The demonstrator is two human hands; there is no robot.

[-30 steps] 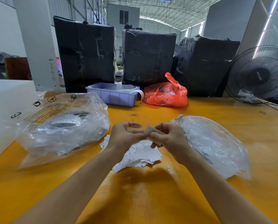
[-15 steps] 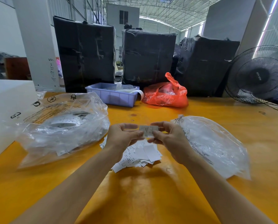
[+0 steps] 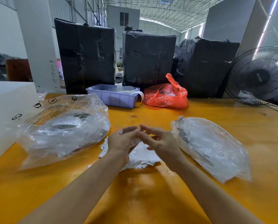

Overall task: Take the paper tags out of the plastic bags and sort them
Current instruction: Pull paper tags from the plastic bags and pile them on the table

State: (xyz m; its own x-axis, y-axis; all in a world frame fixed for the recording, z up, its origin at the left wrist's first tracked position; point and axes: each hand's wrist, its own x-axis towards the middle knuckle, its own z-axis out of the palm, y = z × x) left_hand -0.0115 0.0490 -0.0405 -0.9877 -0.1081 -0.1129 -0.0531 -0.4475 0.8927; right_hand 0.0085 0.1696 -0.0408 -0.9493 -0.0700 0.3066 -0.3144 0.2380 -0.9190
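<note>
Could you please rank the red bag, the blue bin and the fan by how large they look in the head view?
1. fan, cut off at the frame edge
2. blue bin and red bag: look alike, unranked

Glossy clear plastic bags, smooth yellow table.

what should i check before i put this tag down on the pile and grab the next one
1. Tag pile lies on the table under both hands: ok.
2. Left hand holds a tag: cannot tell, a white slip shows beside its fingers.
3. Right hand free: its fingers look relaxed and hold nothing, ok.
4. Left clear bag within reach: ok.
5. Right clear bag clear of the pile: ok.
</note>
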